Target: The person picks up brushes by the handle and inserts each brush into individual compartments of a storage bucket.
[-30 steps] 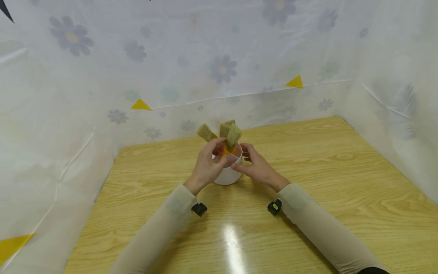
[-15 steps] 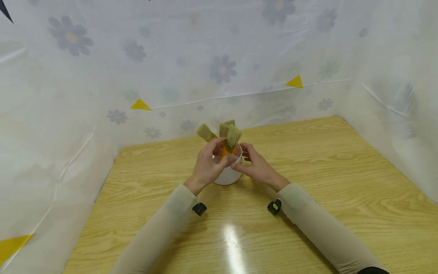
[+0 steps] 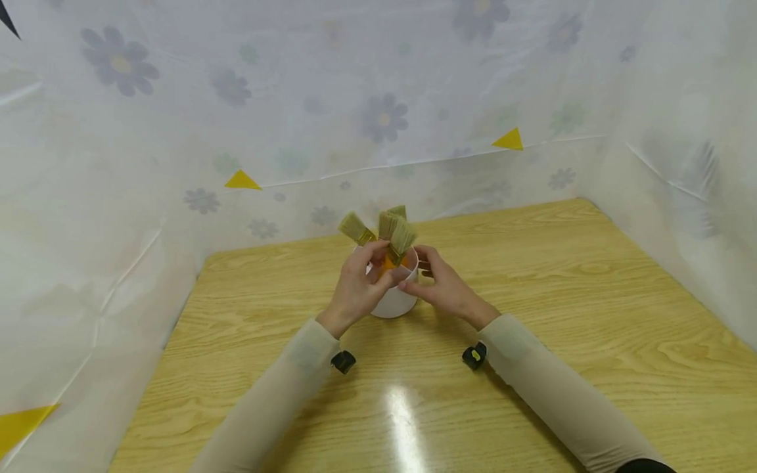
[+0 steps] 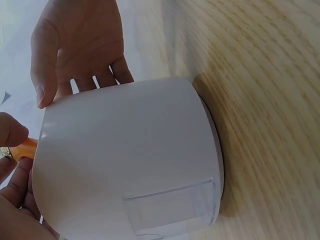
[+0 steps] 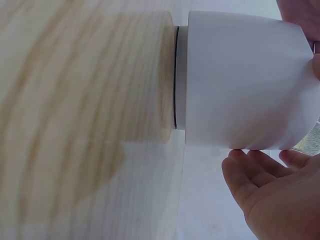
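Observation:
Several paintbrushes with pale bristles stand bristles-up in a white pen holder on the table. One brush leans left; the others cluster at the middle. My left hand is over the holder's left rim. Its thumb and fingers pinch the orange handle of a paintbrush, just below the metal band. The lower handles are hidden inside the holder. My right hand holds the holder's right side, thumb at the front rim and fingers around the side. In the right wrist view its fingertips touch the wall.
The wood-grain table extends on all sides of the holder. Behind it hangs a pale flower-print sheet with yellow triangles. On the holder's wall sits a clear pocket, and a narrower base shows beneath.
Hardly anything differs. The brush that my left hand pinches sits very slightly lower, and both hands keep their places at the holder.

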`<state>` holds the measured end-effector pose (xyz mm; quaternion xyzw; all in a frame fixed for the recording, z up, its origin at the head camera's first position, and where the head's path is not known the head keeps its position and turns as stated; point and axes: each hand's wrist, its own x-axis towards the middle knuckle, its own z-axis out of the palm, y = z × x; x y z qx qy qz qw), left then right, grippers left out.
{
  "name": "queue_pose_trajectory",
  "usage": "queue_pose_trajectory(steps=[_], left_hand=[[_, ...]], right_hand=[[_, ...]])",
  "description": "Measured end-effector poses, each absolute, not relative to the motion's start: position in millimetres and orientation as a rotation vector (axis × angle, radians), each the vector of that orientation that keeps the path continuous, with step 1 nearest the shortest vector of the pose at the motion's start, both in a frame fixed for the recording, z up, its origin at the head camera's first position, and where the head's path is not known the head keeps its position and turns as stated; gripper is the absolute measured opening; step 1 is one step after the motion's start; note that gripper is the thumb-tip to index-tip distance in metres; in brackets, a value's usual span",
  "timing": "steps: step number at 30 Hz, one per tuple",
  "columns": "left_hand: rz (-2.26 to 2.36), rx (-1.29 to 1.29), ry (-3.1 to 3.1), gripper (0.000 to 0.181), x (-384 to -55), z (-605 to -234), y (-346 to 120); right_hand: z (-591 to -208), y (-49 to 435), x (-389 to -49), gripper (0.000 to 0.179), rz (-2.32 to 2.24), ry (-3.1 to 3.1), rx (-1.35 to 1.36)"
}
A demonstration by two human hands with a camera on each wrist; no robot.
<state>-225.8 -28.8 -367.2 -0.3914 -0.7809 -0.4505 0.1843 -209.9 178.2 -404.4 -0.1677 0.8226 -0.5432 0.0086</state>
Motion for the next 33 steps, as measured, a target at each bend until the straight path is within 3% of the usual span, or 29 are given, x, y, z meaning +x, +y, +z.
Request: queue_pose_trajectory(steps=[33], left_hand=[[-1.058, -1.104, -2.221, 0.04, -230.5, -377.5, -26.2]], right_hand=[[-405.2, 179.2, -210.4, 0.076, -1.69, 2.56, -0.54]])
